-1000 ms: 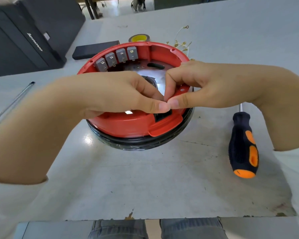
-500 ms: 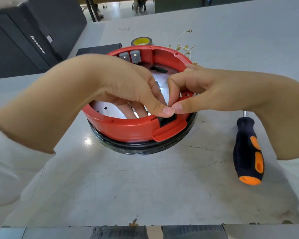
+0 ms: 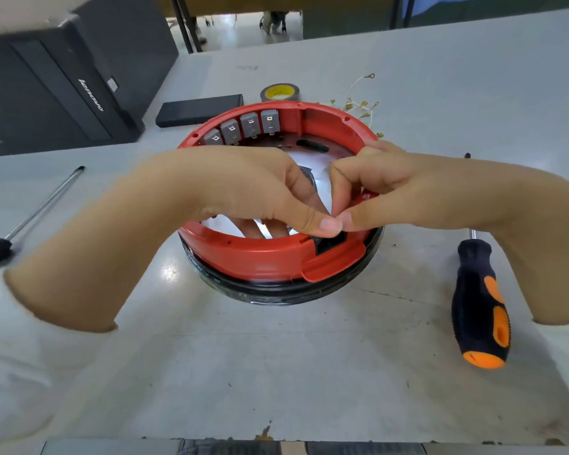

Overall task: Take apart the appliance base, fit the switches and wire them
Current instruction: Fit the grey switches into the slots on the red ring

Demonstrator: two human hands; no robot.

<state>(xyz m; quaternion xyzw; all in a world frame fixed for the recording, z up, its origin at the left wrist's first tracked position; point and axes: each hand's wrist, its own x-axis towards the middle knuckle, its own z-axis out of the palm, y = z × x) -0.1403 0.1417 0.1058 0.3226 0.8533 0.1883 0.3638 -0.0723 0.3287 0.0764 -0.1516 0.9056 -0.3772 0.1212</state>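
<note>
Thumbs of my left hand (image 3: 243, 188) and right hand (image 3: 388, 188) met, pinching at the black notch in the near rim of the red base (image 3: 260, 257), mid-frame on the surface (image 3: 276, 372). Whatever they pinched I couldn't make out. Four grey switches (image 3: 243, 129) lined the far wall.

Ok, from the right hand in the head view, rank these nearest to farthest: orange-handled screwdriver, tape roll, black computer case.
1. Orange-handled screwdriver, on the table beside the right hand's forearm.
2. Tape roll, behind the red base.
3. Black computer case, far left corner.
</note>
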